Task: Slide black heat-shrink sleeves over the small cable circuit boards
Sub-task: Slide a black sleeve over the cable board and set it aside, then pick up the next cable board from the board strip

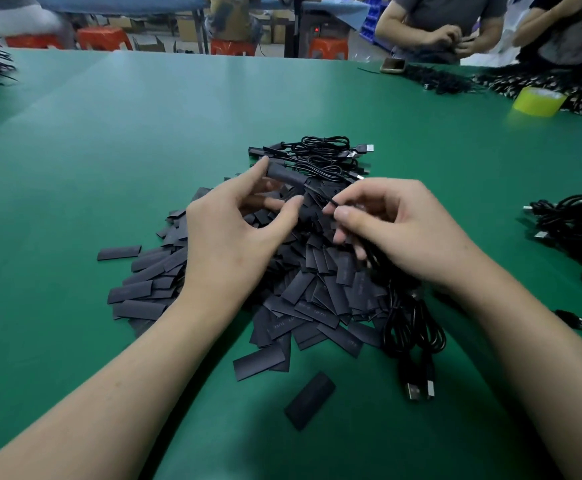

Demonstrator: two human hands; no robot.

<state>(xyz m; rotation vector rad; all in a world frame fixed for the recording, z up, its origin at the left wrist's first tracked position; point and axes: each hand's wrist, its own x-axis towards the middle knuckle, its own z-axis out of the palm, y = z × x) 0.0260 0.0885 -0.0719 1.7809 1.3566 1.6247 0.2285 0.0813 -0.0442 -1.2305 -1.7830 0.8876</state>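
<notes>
Closest to the camera, a lone flat black sleeve [310,400] lies on the green table [109,168], just left of two USB plugs [419,389] that end a coil of black cables [410,327]. Beyond them spreads a big pile of sleeves [303,292], all loose and flat, and both hands work above its far side. The left hand [234,237] is half open with its fingers loosely curved. Its index fingertip [261,167] touches the far end of a rounded sleeve on a cable [286,175], while the thumb stays well apart and clasps nothing. What that sleeve covers is hidden. The right hand [396,230] has its fingers curled and pinches a thin cable [331,201] between thumb and forefinger; this cable runs up toward the rounded sleeve. More black cable passes under the right palm down to the coil. Just past the hands lies a heap of cables [320,150] with plugs. Another bunch of cables [580,226] sits well off to the right, and a yellow roll of tape [538,102] stands near the far right edge.
</notes>
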